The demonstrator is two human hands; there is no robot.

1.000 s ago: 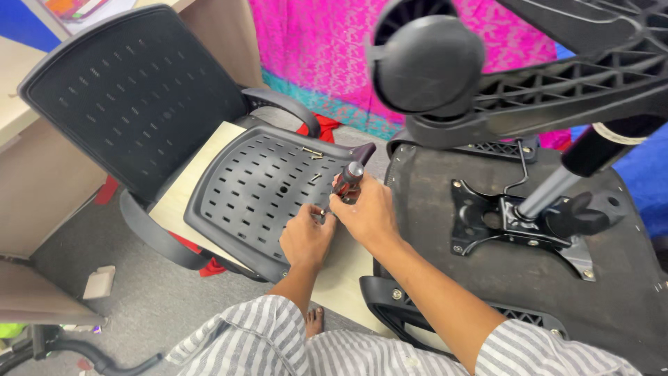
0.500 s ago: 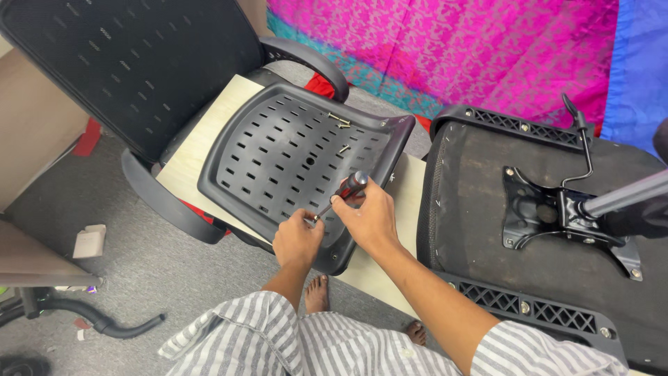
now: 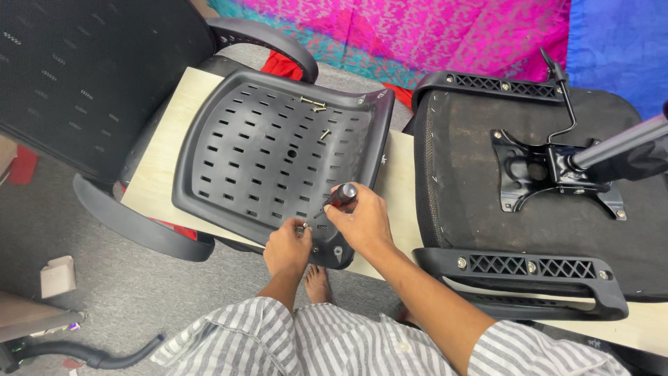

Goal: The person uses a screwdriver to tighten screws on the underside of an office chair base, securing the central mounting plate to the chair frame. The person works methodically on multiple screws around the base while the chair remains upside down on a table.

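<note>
Driving a screw at the lower edge of the slotted black seat shell, centre frame. Right hand clenched on screwdriver; left hand pinches the screw. Keep the tip square and seated. Spare screws lie at shell's top.

Bright even indoor light, soft shadows, sharp focus, slight wide-angle edge distortion
</note>
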